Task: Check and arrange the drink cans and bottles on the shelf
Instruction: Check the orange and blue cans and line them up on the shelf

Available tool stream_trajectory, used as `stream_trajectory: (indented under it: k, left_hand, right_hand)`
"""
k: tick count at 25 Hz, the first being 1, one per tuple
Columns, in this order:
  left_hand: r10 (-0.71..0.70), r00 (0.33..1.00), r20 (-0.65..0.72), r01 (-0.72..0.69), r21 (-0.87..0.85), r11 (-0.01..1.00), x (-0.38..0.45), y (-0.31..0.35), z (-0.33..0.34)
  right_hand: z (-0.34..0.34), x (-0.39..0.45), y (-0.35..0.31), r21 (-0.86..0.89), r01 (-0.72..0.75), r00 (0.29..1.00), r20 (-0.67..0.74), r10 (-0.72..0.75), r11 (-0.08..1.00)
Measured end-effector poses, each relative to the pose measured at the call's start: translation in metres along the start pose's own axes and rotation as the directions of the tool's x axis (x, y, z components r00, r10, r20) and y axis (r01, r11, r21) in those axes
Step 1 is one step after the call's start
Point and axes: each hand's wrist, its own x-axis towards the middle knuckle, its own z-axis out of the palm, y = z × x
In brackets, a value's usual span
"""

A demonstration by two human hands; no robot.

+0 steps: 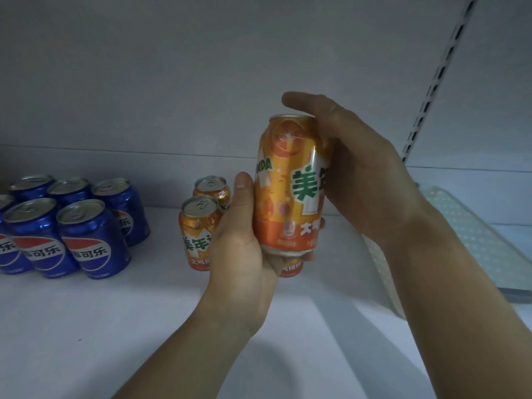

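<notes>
An orange Mirinda can (288, 185) is held upright in the air above the white shelf (115, 326), its label facing me. My left hand (244, 249) cups its lower left side and bottom. My right hand (354, 168) wraps its right side and top from behind. Two more orange cans (198, 226) stand on the shelf just behind my left hand, and the base of a third orange can (290, 269) peeks out under the held one. Several blue Pepsi cans (86, 237) stand grouped at the left.
A pale perforated tray or divider (466, 234) lies on the shelf at the right. A slotted metal upright (437, 82) runs up the back wall on the right. The grey back panel (172, 82) closes the shelf behind the cans.
</notes>
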Motion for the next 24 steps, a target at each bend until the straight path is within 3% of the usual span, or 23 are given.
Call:
stream_trajectory:
  k: [3, 5, 12, 18, 24]
  left_hand:
    - [-0.15, 0.978, 0.144, 0.152, -0.007, 0.988, 0.0, -0.001, 0.002]
    - [-0.169, 0.97, 0.177, 0.164, 0.041, 0.986, 0.002, -0.004, 0.003]
    - [-0.067, 0.995, 0.069, 0.067, 0.001, 0.998, 0.008, -0.015, 0.013]
    - [-0.179, 0.973, 0.145, 0.175, 0.039, 0.984, 0.012, -0.01, 0.009]
    - [-0.088, 0.984, 0.155, 0.078, 0.073, 0.994, 0.01, -0.011, 0.006]
  right_hand:
    - [-0.004, -0.001, -0.007, -0.036, 0.022, 0.996, 0.087, -0.019, 0.999]
    - [-0.004, 0.0, -0.008, -0.138, 0.091, 0.995, 0.051, -0.084, 0.986]
    - [-0.004, 0.003, -0.006, -0.213, 0.086, 0.996, 0.007, -0.087, 0.973]
    - [-0.011, 0.001, -0.003, 0.028, -0.037, 0.988, 0.149, 0.033, 0.999]
    - [-0.005, 0.003, -0.01, -0.109, 0.09, 0.992, -0.082, -0.099, 0.99]
